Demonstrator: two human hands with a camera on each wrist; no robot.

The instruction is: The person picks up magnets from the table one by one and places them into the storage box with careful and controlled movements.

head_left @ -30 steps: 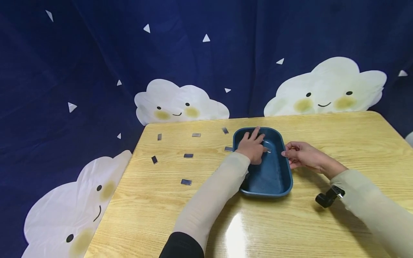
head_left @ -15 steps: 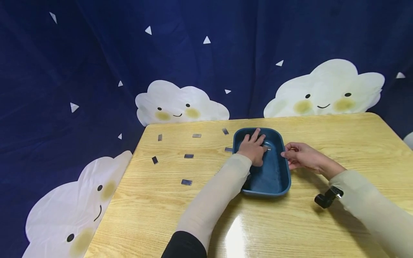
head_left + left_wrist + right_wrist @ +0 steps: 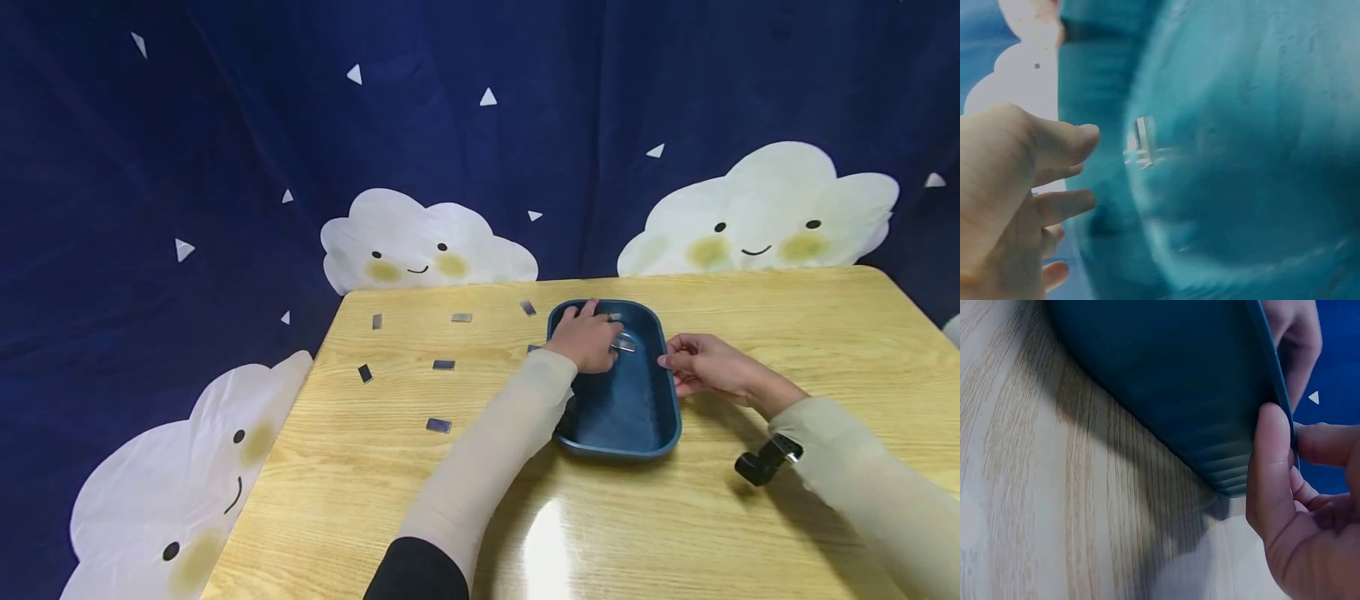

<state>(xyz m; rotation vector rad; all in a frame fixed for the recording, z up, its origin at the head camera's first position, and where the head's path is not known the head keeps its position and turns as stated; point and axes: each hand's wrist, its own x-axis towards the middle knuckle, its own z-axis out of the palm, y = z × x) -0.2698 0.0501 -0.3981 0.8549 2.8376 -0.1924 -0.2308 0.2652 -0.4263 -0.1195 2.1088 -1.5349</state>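
Note:
A dark blue rectangular plastic bin [image 3: 622, 417] with rounded corners stands on the wooden table. My left hand [image 3: 587, 340] reaches over its left rim, fingers loosely extended inside and holding nothing. Just right of those fingers, a small flat silvery rectangular piece [image 3: 622, 343] lies on the bin floor near the far end; it also shows as a bright piece [image 3: 1143, 137] in the left wrist view. My right hand [image 3: 708, 367] pinches the bin's right rim between thumb and fingers. In the right wrist view, the thumb [image 3: 1272, 444] presses the outer wall.
Several similar flat pieces, among them a dark one [image 3: 365, 373] and a bluish one [image 3: 438, 425], lie scattered on the table [image 3: 337, 500] left of the bin. One piece [image 3: 534, 348] sits right against the bin's left side. Behind hangs a dark blue curtain [image 3: 450, 133] with clouds.
My left hand has drawn slightly left and its fingers have come closer together, uncovering more of the silvery piece on the bin floor. The right hand keeps its pinch on the rim.

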